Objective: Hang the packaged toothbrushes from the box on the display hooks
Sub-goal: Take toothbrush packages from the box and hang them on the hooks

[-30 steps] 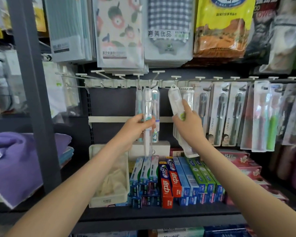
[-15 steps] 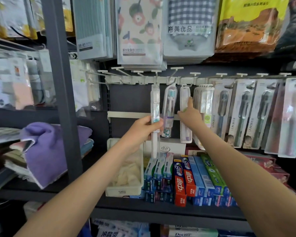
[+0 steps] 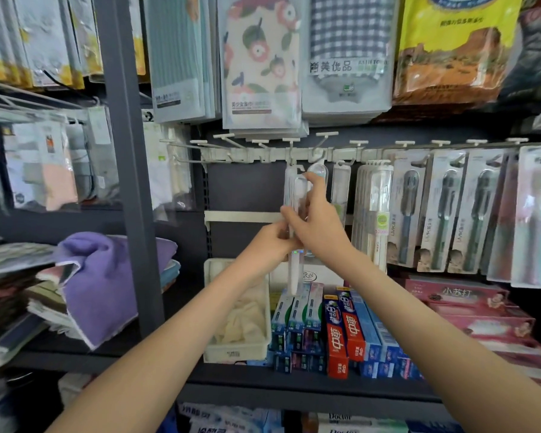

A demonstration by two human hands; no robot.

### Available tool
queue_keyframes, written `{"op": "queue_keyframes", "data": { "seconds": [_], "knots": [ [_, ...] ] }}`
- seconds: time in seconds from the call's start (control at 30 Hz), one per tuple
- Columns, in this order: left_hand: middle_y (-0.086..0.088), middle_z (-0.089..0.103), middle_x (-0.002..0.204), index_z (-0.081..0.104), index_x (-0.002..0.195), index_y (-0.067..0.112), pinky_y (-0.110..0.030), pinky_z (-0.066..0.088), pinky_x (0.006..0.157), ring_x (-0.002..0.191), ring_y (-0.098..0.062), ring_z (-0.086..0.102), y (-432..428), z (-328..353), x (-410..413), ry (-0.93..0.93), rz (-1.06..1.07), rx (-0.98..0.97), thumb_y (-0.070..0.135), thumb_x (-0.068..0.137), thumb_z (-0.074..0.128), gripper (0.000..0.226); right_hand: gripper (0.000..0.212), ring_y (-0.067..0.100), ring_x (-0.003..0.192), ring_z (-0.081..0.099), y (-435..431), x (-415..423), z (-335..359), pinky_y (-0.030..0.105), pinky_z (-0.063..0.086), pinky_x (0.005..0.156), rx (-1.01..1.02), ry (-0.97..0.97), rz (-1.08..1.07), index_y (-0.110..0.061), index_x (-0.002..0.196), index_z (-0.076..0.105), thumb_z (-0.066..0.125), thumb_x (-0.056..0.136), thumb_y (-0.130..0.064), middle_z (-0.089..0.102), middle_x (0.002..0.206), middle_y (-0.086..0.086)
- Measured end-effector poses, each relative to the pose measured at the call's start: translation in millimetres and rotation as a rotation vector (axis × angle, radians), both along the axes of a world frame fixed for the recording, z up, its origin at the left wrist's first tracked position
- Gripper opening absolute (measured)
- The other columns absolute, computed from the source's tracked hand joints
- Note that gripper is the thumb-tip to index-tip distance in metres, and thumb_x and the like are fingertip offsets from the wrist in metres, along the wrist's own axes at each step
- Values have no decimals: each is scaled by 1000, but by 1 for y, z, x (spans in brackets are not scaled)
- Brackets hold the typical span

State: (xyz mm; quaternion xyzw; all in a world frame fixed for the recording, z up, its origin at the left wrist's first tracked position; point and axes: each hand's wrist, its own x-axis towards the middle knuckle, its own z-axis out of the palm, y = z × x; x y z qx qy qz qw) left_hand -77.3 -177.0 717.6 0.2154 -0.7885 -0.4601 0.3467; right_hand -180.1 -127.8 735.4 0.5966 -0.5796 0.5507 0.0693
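Centrally, holds 1 clear packaged toothbrush [image 3: 294,273] upright in the left hand [image 3: 270,245], grip curled round its middle, top end up by the white display hooks [image 3: 289,151]. Pinches the same pack higher up with the right hand [image 3: 320,228], forefinger stretched upward. Sits left of 1 hung pack [image 3: 339,189], above toothpaste boxes [image 3: 345,332] on the shelf [image 3: 263,385].
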Motion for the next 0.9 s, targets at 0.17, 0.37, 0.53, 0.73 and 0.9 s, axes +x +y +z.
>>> {"op": "queue_keyframes", "data": {
  "seconds": [0.17, 0.37, 0.53, 0.73, 0.9],
  "knots": [
    [-7, 69, 108, 64, 112, 13, -43, 51, 92, 102, -22, 63, 3, 7, 0, -117, 109, -224, 32, 92, 58, 28, 54, 8, 60, 48, -1, 0, 14, 23, 39, 59, 7, 14, -89, -16, 144, 31, 54, 96, -21, 45, 64, -8],
    [9, 62, 99, 64, 104, 18, -1, 37, 65, 92, -6, 55, -10, 11, 18, -95, 235, -349, 20, 96, 56, 12, 55, 17, 62, 51, -25, -4, 37, 28, 41, 58, 100, 21, -217, -11, 148, 28, 47, 98, -21, 54, 76, 6],
    [8, 61, 97, 65, 105, 17, -11, 36, 73, 92, -5, 55, -23, 11, 40, -82, 288, -355, 20, 95, 57, 13, 41, 30, 81, 60, -46, -3, 44, 33, 46, 65, 186, 40, -310, 0, 134, 42, 45, 97, -18, 62, 101, 22],
    [7, 62, 95, 64, 99, 18, -15, 38, 77, 91, -6, 56, -41, 9, 54, -76, 312, -311, 19, 94, 57, 9, 44, 34, 85, 59, -67, -1, 30, 36, 45, 66, 182, -40, -335, -6, 142, 33, 42, 101, -19, 62, 103, 23],
    [9, 60, 95, 66, 105, 16, -8, 36, 70, 91, -4, 54, -47, -2, 50, -96, 310, -300, 19, 95, 55, 15, 57, 25, 66, 53, -80, 0, 14, 35, 41, 56, 179, -53, -385, -9, 151, 12, 39, 102, -21, 56, 81, 13]
  ]
}}
